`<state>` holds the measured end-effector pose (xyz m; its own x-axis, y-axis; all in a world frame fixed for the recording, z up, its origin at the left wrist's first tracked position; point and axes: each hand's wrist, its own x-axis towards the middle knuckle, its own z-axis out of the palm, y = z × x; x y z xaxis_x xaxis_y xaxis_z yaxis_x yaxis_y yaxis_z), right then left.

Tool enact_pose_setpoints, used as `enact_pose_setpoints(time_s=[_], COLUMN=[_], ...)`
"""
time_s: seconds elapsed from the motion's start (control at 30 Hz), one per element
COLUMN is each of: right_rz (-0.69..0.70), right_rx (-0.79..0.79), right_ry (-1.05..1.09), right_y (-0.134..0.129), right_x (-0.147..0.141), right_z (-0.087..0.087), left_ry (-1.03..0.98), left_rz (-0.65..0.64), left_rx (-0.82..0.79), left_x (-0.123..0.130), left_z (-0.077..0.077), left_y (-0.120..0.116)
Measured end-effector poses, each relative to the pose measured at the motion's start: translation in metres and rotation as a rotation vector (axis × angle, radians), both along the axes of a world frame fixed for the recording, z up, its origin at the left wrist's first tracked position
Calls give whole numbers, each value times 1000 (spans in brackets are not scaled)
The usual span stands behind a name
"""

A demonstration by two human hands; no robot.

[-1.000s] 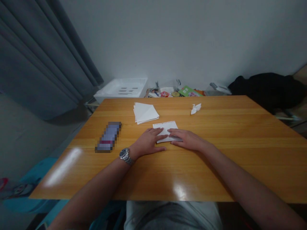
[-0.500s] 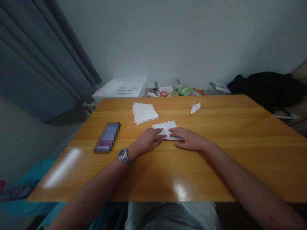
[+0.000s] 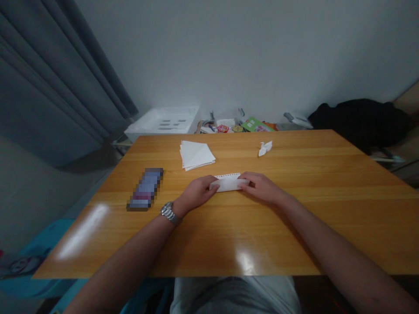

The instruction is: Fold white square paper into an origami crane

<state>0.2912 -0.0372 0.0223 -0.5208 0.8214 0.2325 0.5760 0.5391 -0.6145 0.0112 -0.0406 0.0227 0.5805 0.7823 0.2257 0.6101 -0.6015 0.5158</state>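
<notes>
Your bare left hand (image 3: 200, 190) and bare right hand (image 3: 261, 187) pinch opposite ends of the white, hole-edged paper sheet (image 3: 228, 184); its long axis runs left to right between them, neither hand nearer, over the glossy orange-brown wooden table (image 3: 209, 235).

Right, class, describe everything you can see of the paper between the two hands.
The paper is plain white, with a row of small holes along its far edge. Its near part is raised in front of the rest; whether it is creased is unclear. The left hand and right hand hold its two ends over the wooden table.
</notes>
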Motion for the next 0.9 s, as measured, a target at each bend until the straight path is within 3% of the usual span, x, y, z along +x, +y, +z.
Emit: enact_pose_setpoints(time_s=[0.23, 0.47, 0.9], right_rz=[-113, -145, -132], right_rx=[-36, -4, 86], right_ry=[30, 66, -1], right_y=[3, 8, 11], right_x=[-5, -8, -16], right_z=[-8, -15, -25], left_ry=[-111, 57, 98], left_rz=[100, 210, 208], left_rx=[51, 194, 178], left_x=[7, 7, 7], left_z=[-11, -20, -20], left_y=[3, 11, 12])
